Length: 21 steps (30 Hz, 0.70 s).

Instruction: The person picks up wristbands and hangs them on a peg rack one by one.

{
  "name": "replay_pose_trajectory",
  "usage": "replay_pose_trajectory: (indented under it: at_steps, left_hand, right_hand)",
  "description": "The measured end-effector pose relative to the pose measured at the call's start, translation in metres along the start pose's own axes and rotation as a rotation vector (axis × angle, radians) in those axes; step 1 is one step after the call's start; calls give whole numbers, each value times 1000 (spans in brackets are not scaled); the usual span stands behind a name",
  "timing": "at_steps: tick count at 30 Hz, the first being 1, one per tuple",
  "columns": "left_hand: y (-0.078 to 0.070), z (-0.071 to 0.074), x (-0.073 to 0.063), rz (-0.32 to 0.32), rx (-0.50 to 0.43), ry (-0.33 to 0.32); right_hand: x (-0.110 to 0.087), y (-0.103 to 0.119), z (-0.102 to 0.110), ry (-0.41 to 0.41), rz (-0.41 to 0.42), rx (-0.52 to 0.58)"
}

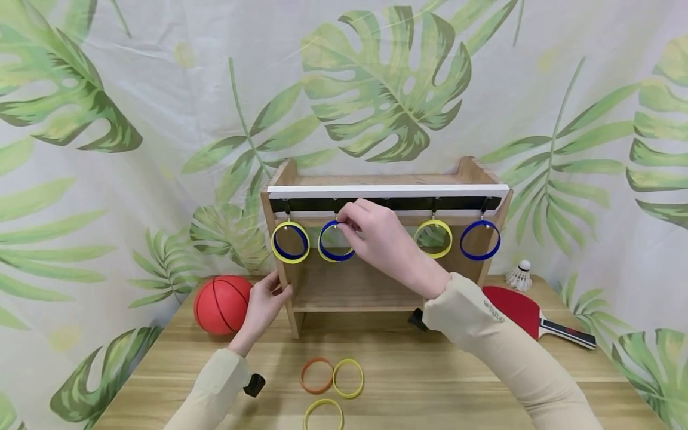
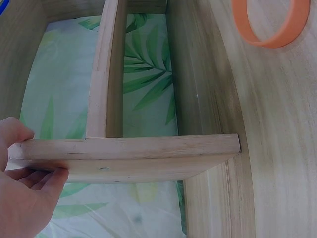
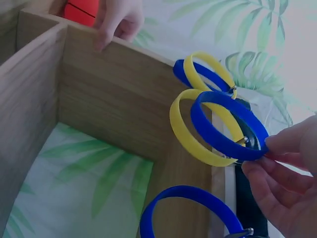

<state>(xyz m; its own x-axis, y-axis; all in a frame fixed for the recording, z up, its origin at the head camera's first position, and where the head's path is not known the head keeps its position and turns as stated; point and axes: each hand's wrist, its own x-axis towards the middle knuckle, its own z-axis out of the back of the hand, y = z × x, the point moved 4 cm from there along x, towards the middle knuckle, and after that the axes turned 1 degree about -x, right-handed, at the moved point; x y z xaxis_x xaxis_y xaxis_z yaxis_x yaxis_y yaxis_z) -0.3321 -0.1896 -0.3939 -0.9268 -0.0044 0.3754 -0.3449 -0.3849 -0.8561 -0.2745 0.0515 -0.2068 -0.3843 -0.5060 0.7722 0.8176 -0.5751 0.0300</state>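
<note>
My right hand (image 1: 384,242) pinches a blue wristband (image 3: 225,126) between thumb and fingers at the second hook from the left. A yellow wristband (image 3: 185,131) hangs on that same hook, just behind the blue one. My left hand (image 1: 264,304) grips the left side panel (image 2: 133,148) of a wooden shelf, thumb on one face and fingers on the other. On the leftmost hook a yellow and a blue band (image 1: 290,242) hang together. Another blue band (image 3: 185,191) shows at the bottom of the right wrist view.
A yellow band (image 1: 433,239) and a blue band (image 1: 480,240) hang at the right. On the table lie an orange band (image 1: 303,382) and two yellow bands (image 1: 361,382). A red ball (image 1: 223,304) stands left; a shuttlecock (image 1: 519,276) and red paddle (image 1: 513,306) lie right.
</note>
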Motion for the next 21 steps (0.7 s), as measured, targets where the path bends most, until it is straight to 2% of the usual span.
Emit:
replay_pose_trajectory:
  at_steps: [3, 7, 11, 16, 21]
  left_hand:
    - [11, 0, 3, -10, -5, -6]
    - [11, 1, 2, -29, -2, -6]
    - [11, 1, 1, -30, -6, -2]
    - [12, 1, 2, -23, -2, 7]
    - [12, 1, 5, -24, -4, 3]
  right_hand:
    - [4, -3, -3, 38, -40, -20]
    - [5, -5, -8, 70, -70, -45]
    - [4, -5, -10, 76, -66, -64]
    - [2, -3, -8, 59, -44, -92]
    - [-5, 10, 5, -3, -8, -77]
